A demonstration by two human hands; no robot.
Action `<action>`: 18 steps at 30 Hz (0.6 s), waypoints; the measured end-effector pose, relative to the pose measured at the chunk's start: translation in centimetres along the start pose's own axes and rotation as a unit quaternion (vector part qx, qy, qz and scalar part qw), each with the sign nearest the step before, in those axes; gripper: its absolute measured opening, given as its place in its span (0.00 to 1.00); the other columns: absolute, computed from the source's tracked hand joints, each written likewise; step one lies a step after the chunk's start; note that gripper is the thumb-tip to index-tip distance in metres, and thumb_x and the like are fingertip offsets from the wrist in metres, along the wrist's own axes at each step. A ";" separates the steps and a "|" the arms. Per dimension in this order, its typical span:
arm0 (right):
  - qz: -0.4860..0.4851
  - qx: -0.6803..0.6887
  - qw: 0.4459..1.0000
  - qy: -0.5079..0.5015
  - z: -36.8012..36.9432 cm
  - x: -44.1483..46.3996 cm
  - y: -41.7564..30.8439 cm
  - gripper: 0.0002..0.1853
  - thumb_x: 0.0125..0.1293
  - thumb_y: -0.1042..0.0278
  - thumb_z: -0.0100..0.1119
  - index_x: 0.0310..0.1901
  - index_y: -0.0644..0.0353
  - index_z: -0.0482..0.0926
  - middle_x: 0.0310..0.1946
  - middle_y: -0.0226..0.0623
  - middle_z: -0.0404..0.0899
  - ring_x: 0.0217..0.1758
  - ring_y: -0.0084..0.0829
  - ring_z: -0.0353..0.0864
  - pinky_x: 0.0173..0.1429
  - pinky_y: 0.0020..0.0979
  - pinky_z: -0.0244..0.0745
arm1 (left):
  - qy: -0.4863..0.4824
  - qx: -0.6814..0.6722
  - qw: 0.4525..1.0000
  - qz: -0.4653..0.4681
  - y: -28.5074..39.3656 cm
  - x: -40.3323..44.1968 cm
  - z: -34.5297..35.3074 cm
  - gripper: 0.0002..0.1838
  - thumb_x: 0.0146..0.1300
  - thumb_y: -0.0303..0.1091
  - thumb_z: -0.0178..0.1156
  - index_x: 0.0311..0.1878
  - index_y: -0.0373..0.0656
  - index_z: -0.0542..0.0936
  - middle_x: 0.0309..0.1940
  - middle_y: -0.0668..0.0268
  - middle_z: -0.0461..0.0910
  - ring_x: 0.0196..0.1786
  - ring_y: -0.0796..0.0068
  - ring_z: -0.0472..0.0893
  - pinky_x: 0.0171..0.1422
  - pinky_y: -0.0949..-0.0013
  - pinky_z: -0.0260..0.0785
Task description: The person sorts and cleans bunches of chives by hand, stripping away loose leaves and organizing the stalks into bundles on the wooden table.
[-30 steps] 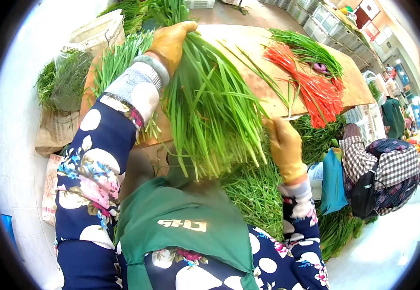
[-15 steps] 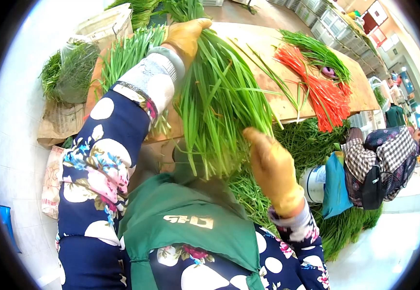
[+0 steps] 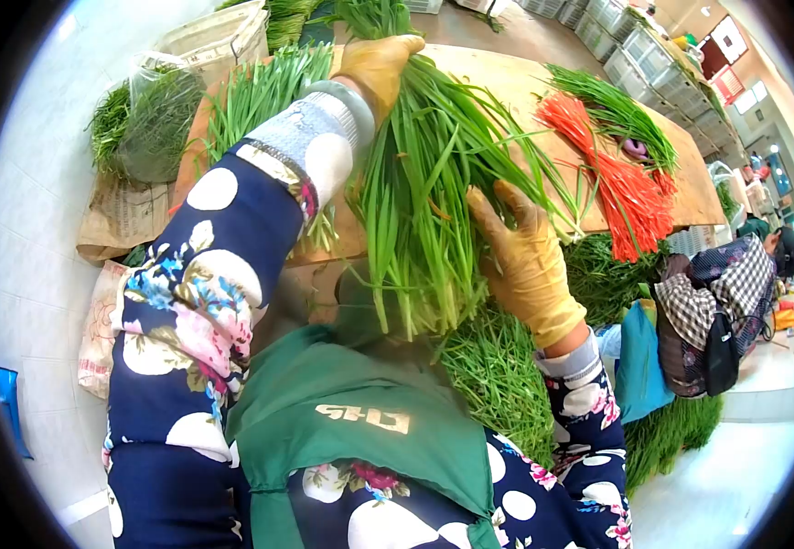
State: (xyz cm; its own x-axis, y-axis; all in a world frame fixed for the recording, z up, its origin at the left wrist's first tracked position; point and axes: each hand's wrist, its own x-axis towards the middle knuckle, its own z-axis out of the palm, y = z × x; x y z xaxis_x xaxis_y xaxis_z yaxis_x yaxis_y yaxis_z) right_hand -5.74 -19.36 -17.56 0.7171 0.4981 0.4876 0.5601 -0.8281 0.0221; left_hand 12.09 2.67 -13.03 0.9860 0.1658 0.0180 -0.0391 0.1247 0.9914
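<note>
"Which step is this?"
"Tidying the green bunch (image 3: pixel 434 178), I'm guessing; the next move is probably calling for a light pinch on its blades."
"And the fingers?"
"The left hand (image 3: pixel 378 73) is gripping the bunch, which is hanging past the surface's (image 3: pixel 493 71) near edge. The right hand (image 3: pixel 530 267) is holding its fingers apart beside it; whether they're touching, I cannot tell."

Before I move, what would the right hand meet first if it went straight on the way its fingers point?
The right hand would most likely meet the loose leaves of the green bunch held in the left hand. It may be touching them; one view leaves depth unclear.
</note>
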 end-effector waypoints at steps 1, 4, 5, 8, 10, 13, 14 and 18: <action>0.005 -0.003 1.000 0.013 0.5 0.2 0.1 0.34 0.52 0.74 0.60 0.64 0.46 0.69 0.56 0.43 0.67 0.51 0.45 0.71 0.54 0.43 0.70 | 0.032 0.020 0.999 -0.002 -0.2 0.5 0.1 0.19 0.58 0.43 0.68 0.42 0.35 0.83 0.32 0.64 0.83 0.31 0.73 0.80 0.41 0.69 0.72; 0.002 -0.015 0.999 0.046 1.7 0.3 0.1 0.31 0.52 0.72 0.61 0.61 0.43 0.72 0.56 0.38 0.68 0.52 0.41 0.70 0.53 0.41 0.67 | 0.013 -0.036 0.999 -0.012 -0.6 1.0 -0.2 0.17 0.58 0.41 0.67 0.42 0.36 0.82 0.32 0.63 0.83 0.31 0.71 0.81 0.41 0.69 0.75; -0.011 -0.027 0.997 0.069 1.9 0.3 0.0 0.31 0.52 0.71 0.61 0.61 0.42 0.72 0.56 0.36 0.68 0.53 0.39 0.70 0.54 0.40 0.66 | 0.000 -0.085 0.996 -0.021 -0.7 1.0 -0.2 0.17 0.58 0.41 0.67 0.42 0.37 0.82 0.32 0.63 0.83 0.31 0.71 0.82 0.40 0.69 0.76; -0.038 -0.024 0.996 0.079 2.4 0.0 -0.6 0.20 0.51 0.70 0.62 0.48 0.44 0.78 0.51 0.30 0.71 0.53 0.36 0.70 0.54 0.37 0.64 | 0.013 -0.074 0.996 -0.039 -1.1 1.7 -0.9 0.16 0.59 0.40 0.66 0.43 0.38 0.81 0.32 0.63 0.83 0.31 0.70 0.83 0.38 0.66 0.78; -0.046 -0.014 0.998 0.049 2.3 0.3 -0.9 0.08 0.51 0.68 0.61 0.35 0.49 0.78 0.44 0.29 0.74 0.50 0.36 0.71 0.53 0.38 0.64 | -0.003 -0.067 0.997 -0.035 -0.3 0.7 -1.0 0.16 0.60 0.42 0.65 0.43 0.38 0.81 0.34 0.62 0.84 0.31 0.70 0.83 0.40 0.67 0.78; -0.012 -0.065 0.998 -0.020 1.1 0.8 -1.8 0.06 0.52 0.68 0.59 0.33 0.51 0.77 0.40 0.32 0.74 0.46 0.37 0.74 0.48 0.38 0.68 | 0.004 -0.014 0.999 -0.033 -0.4 1.3 -1.1 0.17 0.61 0.43 0.64 0.42 0.37 0.82 0.35 0.61 0.84 0.33 0.71 0.83 0.42 0.68 0.77; -0.011 -0.065 0.998 -0.020 1.0 0.6 -1.8 0.06 0.52 0.68 0.59 0.33 0.51 0.77 0.40 0.32 0.74 0.46 0.37 0.74 0.48 0.38 0.68 | 0.001 0.047 0.999 0.010 -0.6 1.3 -1.3 0.19 0.62 0.45 0.62 0.43 0.35 0.82 0.36 0.61 0.84 0.34 0.71 0.83 0.44 0.69 0.76; 0.029 -0.033 0.993 -0.106 -0.1 -2.5 -1.4 0.05 0.52 0.73 0.58 0.32 0.56 0.76 0.37 0.38 0.73 0.41 0.41 0.76 0.41 0.38 0.74 | -0.019 0.009 1.000 -0.004 1.3 -1.7 -1.1 0.25 0.57 0.43 0.66 0.48 0.27 0.80 0.41 0.54 0.83 0.41 0.63 0.82 0.50 0.65 0.72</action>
State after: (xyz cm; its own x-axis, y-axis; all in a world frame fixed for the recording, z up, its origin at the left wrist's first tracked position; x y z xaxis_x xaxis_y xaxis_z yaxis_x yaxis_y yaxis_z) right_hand -8.35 -19.51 -18.70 0.8231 0.4855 0.2947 0.4914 -0.8689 0.0592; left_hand 10.14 3.61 -11.96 0.9917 0.1274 0.0144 -0.0284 0.1090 0.9936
